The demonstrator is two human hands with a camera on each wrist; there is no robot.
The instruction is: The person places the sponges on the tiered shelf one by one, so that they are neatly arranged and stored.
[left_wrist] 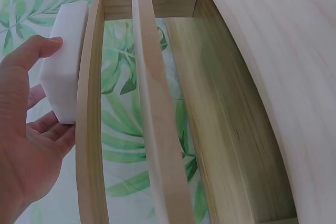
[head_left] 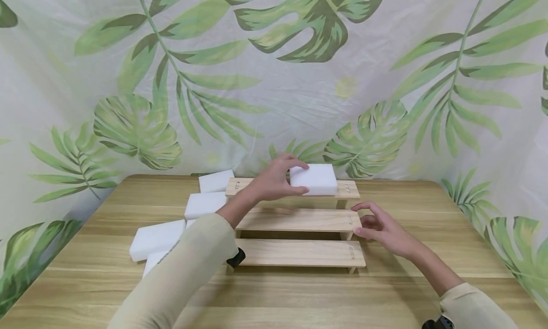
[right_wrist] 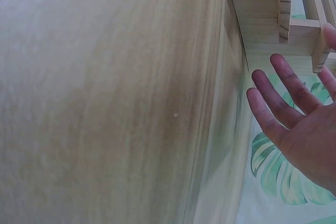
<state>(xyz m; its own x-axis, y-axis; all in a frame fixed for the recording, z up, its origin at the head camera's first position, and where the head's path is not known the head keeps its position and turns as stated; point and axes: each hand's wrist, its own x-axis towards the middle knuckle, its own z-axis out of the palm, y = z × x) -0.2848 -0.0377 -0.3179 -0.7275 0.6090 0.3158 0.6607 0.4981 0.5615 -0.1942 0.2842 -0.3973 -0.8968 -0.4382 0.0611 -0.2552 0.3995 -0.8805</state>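
In the head view my left hand (head_left: pixel 280 179) grips a white foam block (head_left: pixel 317 179) by its left end, thumb at the front and fingers behind. The block sits on the top step (head_left: pixel 347 189) of a three-step wooden rack (head_left: pixel 295 219). The left wrist view shows the block (left_wrist: pixel 68 61) between thumb and fingers, right against the top plank (left_wrist: pixel 90 108). My right hand (head_left: pixel 387 231) holds the right end of the middle step between thumb and index finger. Its other fingers (right_wrist: pixel 286 108) spread below the planks in the right wrist view.
Several more white blocks (head_left: pixel 158 238) lie on the wooden table (head_left: pixel 85 272) left of the rack, partly hidden by my left sleeve (head_left: pixel 180 267). A leaf-patterned cloth (head_left: pixel 295 105) hangs behind the table's back edge.
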